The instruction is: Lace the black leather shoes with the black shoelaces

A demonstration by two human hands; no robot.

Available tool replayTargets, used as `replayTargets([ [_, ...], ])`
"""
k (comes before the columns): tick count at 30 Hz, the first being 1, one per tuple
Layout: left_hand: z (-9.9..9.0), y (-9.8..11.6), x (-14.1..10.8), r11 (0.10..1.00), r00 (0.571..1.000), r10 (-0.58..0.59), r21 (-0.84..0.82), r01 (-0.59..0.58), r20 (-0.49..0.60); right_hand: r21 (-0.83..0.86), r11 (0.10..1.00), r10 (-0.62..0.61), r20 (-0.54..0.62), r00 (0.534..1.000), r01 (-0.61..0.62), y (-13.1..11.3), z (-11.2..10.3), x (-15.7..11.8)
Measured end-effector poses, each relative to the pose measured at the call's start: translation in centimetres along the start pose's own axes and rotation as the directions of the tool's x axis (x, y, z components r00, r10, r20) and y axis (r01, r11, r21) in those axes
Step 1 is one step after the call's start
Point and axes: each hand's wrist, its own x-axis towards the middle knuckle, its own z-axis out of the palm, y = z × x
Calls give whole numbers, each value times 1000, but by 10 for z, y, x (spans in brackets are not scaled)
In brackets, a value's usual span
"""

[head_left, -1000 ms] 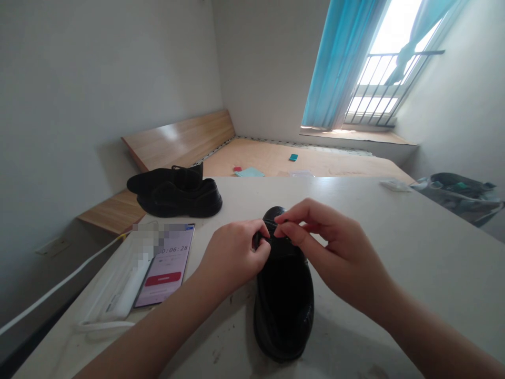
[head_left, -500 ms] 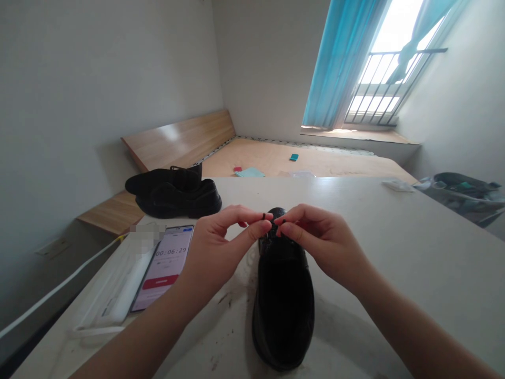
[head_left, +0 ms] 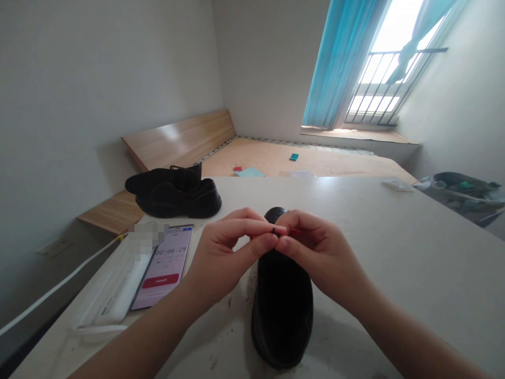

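Observation:
A black shoe (head_left: 283, 310) stands on the white table, its opening facing up and its toe pointing away from me. Over its front part, my left hand (head_left: 232, 245) pinches a small dark piece, which looks like a shoelace (head_left: 275, 231). My right hand (head_left: 319, 245) meets it there, thumb and forefinger pressed together on the same dark lace. Fingertips of both hands touch. They hide the shoe's lacing area and most of the lace.
Other black shoes (head_left: 179, 197) lie at the back left. A phone (head_left: 163, 268) showing a timer lies beside a clear plastic case (head_left: 118, 287) with a white cable. A plastic packet (head_left: 397, 185) rests at the far right edge, near a bin (head_left: 465, 192).
My hands have come together, so the gap between their fingertips has closed. Both fingertips sit slightly lower over the shoe, which has shifted very little.

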Motion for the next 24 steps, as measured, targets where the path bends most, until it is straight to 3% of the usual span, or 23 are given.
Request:
replayTargets([
  [2, 0, 2, 1, 999, 999, -2, -47, 4, 38, -17, 1000, -23, 40, 999, 24, 2, 0, 0],
  [4, 0, 3, 1, 999, 999, 4, -45, -3, 41, -71, 990, -116, 93, 989, 123, 2, 0, 0],
  [7, 1, 1, -1, 1000, 1000, 15, -24, -15, -18, -200, 927, -278, 207, 938, 319, 0, 1, -2],
  [9, 1, -2, -1, 999, 999, 14, -47, -16, -41, -286, 877, -325, 239, 915, 386, -1, 1, -4],
  [12, 1, -5, -1, 997, 1000, -9, -73, 8, -21, -331, 877, -297, 199, 934, 349, -4, 0, -7],
  [14, 0, -9, 1, 998, 998, -56, -4, 56, -24, -283, 915, -252, 153, 956, 286, -5, -2, -7],
  [16, -2, -16, 4, 970, 985, -169, 172, 173, -34, -216, 943, -236, 94, 967, 252, -6, -4, -8],
  [18, -4, -24, 8, 879, 958, -285, 389, 276, -36, -146, 959, -240, 33, 970, 242, -6, -6, -7],
  [20, -6, -31, 10, 802, 945, -326, 530, 275, 3, -70, 972, -223, -1, 975, 223, -4, -6, -7],
  [24, -5, -33, 10, 765, 955, -298, 602, 229, 14, 160, 977, -136, -20, 990, 138, 2, -4, -6],
])
